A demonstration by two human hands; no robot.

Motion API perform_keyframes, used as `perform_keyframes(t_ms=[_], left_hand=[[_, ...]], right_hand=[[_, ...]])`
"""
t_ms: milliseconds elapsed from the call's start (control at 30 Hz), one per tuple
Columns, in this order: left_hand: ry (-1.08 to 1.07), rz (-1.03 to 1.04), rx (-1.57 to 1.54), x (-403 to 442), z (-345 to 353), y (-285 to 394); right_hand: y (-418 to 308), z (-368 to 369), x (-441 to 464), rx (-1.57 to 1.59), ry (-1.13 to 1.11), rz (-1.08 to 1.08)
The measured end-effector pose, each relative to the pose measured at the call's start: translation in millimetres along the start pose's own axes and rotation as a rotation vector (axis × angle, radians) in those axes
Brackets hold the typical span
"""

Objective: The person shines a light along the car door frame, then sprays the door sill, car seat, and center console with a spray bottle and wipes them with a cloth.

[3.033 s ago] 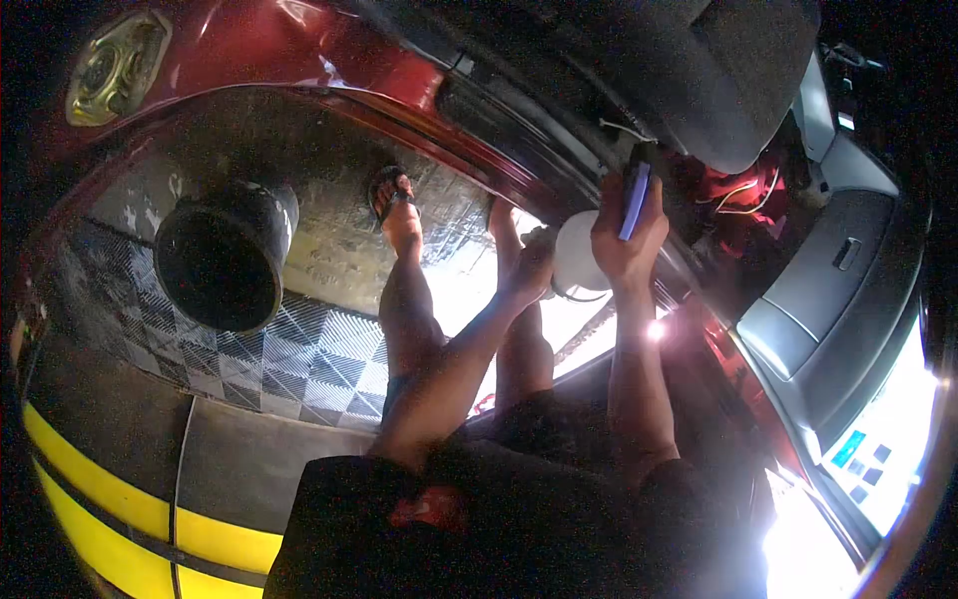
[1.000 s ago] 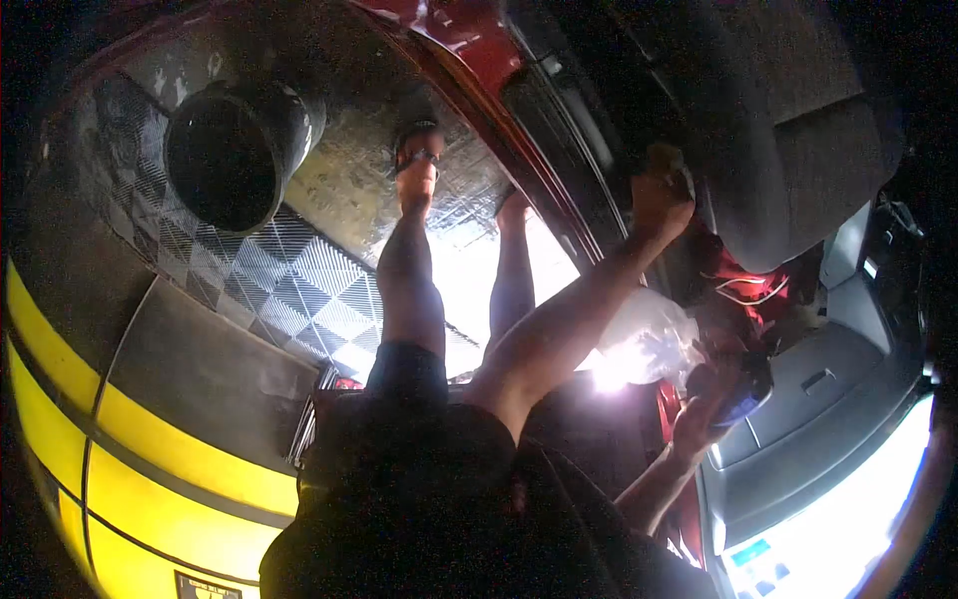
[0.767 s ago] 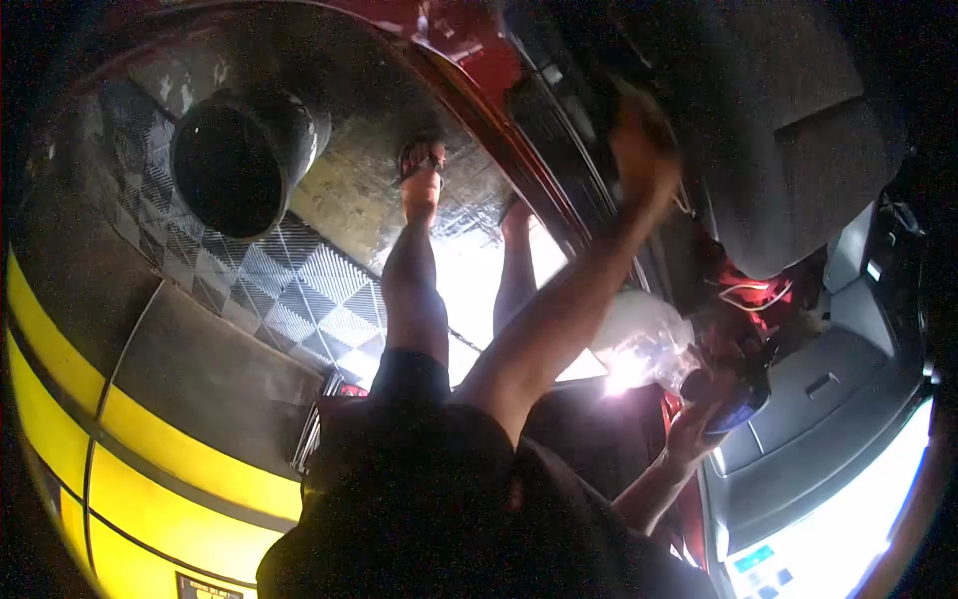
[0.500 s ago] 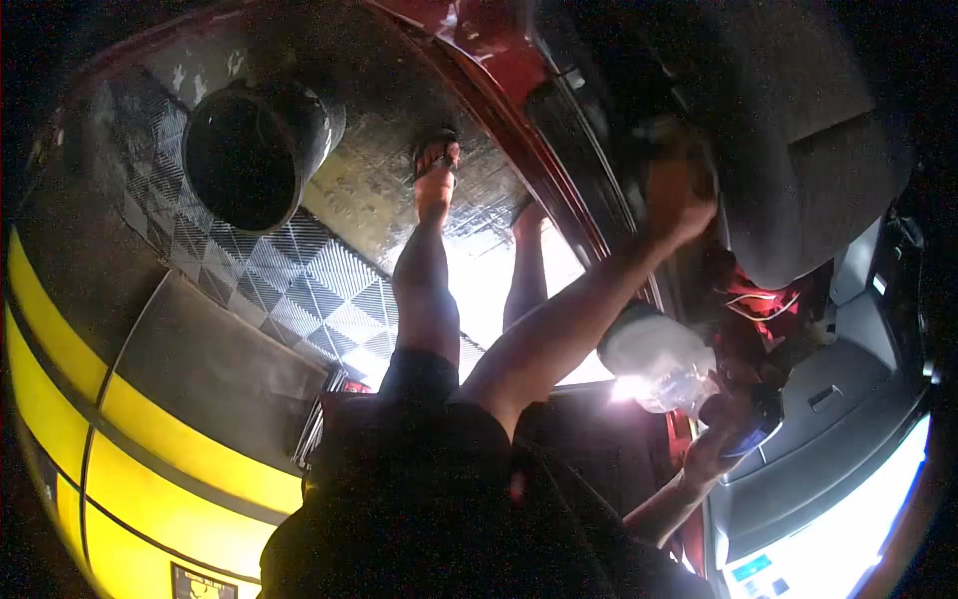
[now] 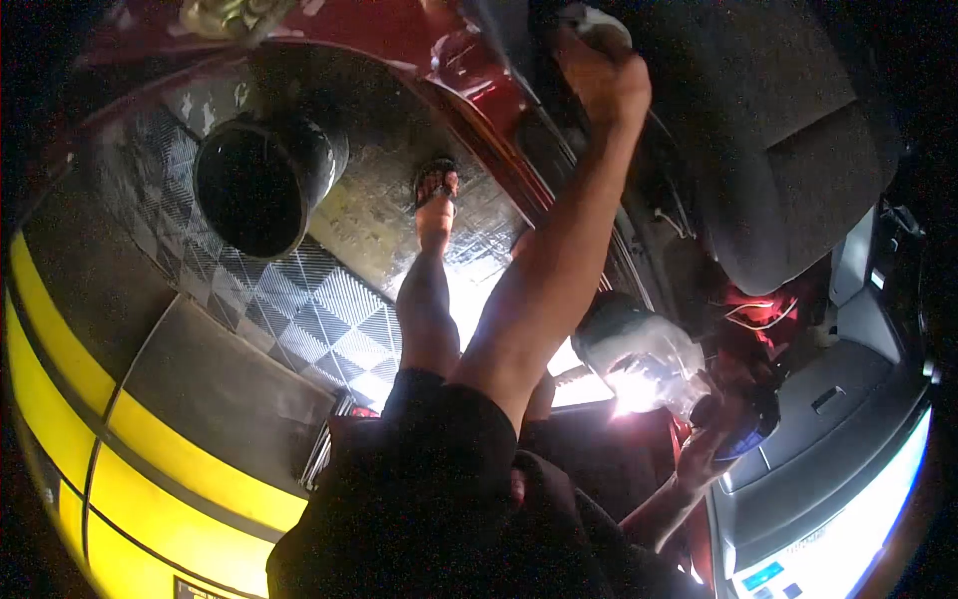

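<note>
Left hand [image 5: 604, 80] is showing blurred; pale item [image 5: 596, 28] in its grip isn't reading clearly. Left forearm [image 5: 559, 250] is hiding most of 1 foot [image 5: 519, 243]. Glare is washing out the pale container [image 5: 644, 344]; shadow is masking much of the right hand [image 5: 720, 424]. Top edge is cropping the yellowish fitting [image 5: 233, 14], bottom edge the dark sign [image 5: 198, 588].

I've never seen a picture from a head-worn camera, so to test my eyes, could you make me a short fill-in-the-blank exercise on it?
1. The upper hand, near the picture's top edge, is the person's ____ one.
2. The pale bottle is held by the lower hand, the person's ____ one.
3. The car's painted body is ____.
4. The bright panels at lower left are ____.

Missing words: left; right; red; yellow.
</note>
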State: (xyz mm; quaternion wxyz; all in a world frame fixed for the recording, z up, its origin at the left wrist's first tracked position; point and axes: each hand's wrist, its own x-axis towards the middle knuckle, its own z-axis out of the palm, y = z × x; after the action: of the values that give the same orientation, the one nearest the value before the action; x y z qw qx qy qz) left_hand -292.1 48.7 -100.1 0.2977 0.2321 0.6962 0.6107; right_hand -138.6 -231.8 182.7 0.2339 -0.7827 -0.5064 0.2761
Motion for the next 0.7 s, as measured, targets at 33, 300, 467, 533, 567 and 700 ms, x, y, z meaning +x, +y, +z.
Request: perform_keyframes(t_ms=[33, 300, 467, 533, 567, 700], left_hand=[[-0.011, 0.011, -0.001, -3.4, 0.6, -0.1], [-0.383, -0.282, 0.402, 38.5, 3.4, -42.1], [-0.153, 0.010, 0.201, -51.8, -34.6, 35.8], [-0.206, 0.076, 0.185, -46.4, -33.3, 41.7], [-0.198, 0.002, 0.244, -22.5, -33.3, 49.1], [0.084, -0.118, 0.478, 32.6, -10.9, 60.0]], right_hand=[[2.4, 3.5, -3.6, 0.010, 0.019, -0.002], [-12.0, 25.3, 4.2, 0.073, -0.044, 0.143], [-8.6, 23.9, 5.5, 0.135, -0.014, 0.156], [-8.4, 24.4, 4.3, 0.158, -0.009, 0.160], [-7.4, 24.7, 4.4, 0.171, -0.010, 0.161], [-2.1, 22.2, 5.4, 0.228, -0.005, 0.162]])
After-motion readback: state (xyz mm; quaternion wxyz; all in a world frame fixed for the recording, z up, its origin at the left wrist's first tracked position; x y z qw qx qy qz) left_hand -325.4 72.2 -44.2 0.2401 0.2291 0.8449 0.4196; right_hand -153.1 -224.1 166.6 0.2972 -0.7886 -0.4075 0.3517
